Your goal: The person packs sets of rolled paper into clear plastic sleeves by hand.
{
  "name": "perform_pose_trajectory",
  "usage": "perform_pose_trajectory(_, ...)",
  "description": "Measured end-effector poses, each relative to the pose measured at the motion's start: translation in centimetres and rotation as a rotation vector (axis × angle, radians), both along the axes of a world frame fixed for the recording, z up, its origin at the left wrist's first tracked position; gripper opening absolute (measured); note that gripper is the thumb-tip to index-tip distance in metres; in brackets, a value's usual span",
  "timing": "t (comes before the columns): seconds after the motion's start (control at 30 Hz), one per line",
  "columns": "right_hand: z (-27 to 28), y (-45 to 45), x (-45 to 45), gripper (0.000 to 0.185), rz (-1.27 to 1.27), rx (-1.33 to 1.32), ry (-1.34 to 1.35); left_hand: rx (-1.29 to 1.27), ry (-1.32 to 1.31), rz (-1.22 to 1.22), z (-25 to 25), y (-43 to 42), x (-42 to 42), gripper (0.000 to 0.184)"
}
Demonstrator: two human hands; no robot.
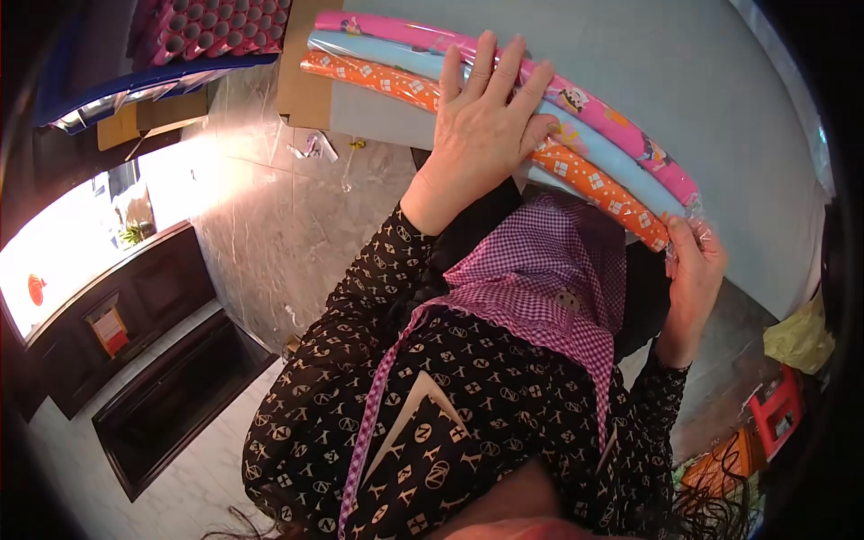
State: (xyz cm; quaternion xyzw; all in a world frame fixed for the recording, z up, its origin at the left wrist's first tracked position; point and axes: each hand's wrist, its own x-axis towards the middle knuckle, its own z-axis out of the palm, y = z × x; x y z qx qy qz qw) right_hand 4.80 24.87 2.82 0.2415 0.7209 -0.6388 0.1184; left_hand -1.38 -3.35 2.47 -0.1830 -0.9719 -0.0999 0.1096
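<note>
Three long rolls, apparently wrapping paper, lie side by side on the table in clear plastic: a printed pink roll (621,130), a light blue roll (630,169) and an orange roll (589,183) with white gift boxes. My left hand (481,117) rests flat across their middle, fingers spread, the thumb pointing toward the right. At the right-hand end of the rolls, my right hand (697,261) has its thumb and fingers closed on the clear plastic wrap (697,214) by the orange roll's tip. Part of those fingers is hidden.
The grey table (765,144) reaches back and right. A blue crate (153,81) stands at upper left beside many stacked pink tubes (225,22). Brown cardboard (301,94) lies at the table's left edge. At lower right are a yellowish bag (801,337) and a red object (774,409).
</note>
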Motion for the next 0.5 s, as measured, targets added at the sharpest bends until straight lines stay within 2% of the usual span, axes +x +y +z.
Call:
perform_pose_trajectory(0.23, 0.2, 0.0, 0.2, 0.015, 0.04, 0.029, -0.016, -0.016, 0.01, 0.001, -0.3, -0.1, 0.0, 0.048)
perform_pose_trajectory(0.3, 1.2, -0.5, 0.2, 0.015, 0.029, 0.08, -0.034, -0.004, 0.108, -0.026, -0.4, 0.0, -0.2, 0.045)
perform_pose_trajectory(0.33, 1.8, -0.8, 0.2, 0.016, 0.029, 0.109, -0.042, 0.021, 0.092, -0.045, -0.1, 0.2, -0.1, 0.045)
perform_pose_trajectory(0.4, 2.0, -0.4, 0.6, 0.018, 0.004, 0.171, -0.069, -0.156, -0.058, -0.033, 1.8, 0.6, 0.0, 0.053)
perform_pose_trajectory(0.5, 1.0, 0.6, 1.5, 0.021, 0.084, 0.155, -0.007, -0.148, -0.033, -0.037, 1.2, 0.7, -0.1, 0.053)
